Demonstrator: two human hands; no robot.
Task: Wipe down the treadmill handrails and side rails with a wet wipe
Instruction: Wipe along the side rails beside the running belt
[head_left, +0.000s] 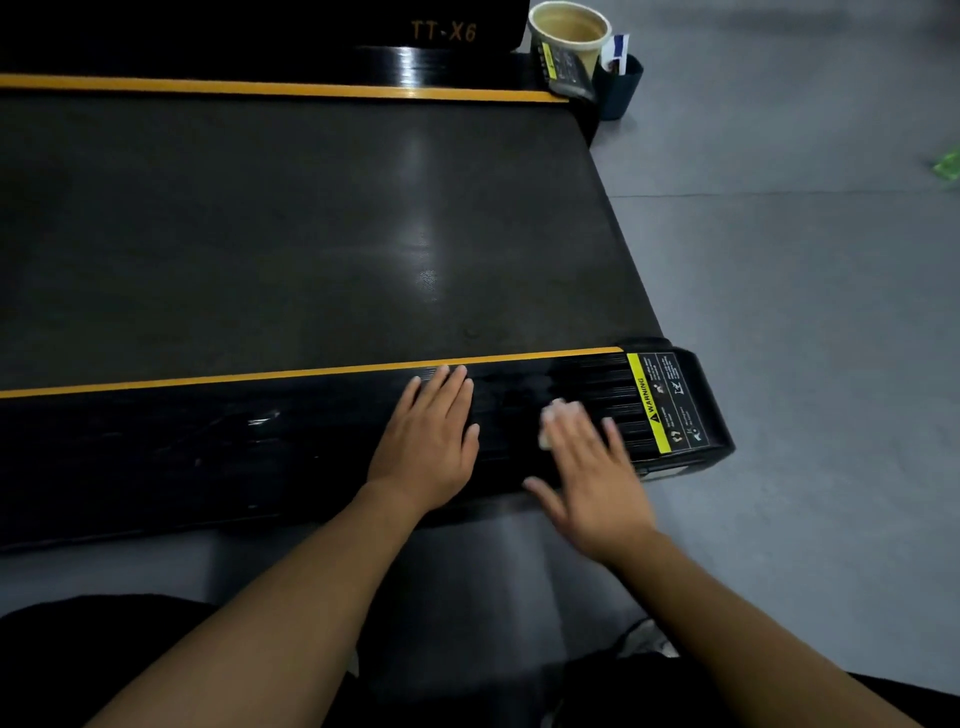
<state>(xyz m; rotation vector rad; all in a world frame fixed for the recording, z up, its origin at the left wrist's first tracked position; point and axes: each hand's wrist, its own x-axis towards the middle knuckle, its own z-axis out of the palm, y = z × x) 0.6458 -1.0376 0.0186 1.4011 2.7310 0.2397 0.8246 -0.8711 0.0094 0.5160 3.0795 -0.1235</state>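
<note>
- Near side rail (208, 447): black, ribbed, lying across the view between the running belt (285, 234) and the person; a yellow stripe (260, 376) lines its belt-side edge
- Left hand (431, 447): palm down on the near side rail, grip apart, fingers straight and close together, tips reaching the yellow stripe; it holds nothing
- Right hand (592, 478): motion-blurred, palm down on the same rail, just right of the left hand; grip apart, fingers spread and flat, pressing on the wet wipe (556, 421)
- Wet wipe: white, bunched, mostly covered by the right hand, showing past the fingers; it lies on the near side rail close to its right end, just left of the warning label (660, 405)
- Far side rail (260, 85): also yellow-striped, untouched by either hand
- Floor (805, 260): a paper cup (571, 31) and a dark teal container (621, 88) stand side by side at the treadmill's far right corner
</note>
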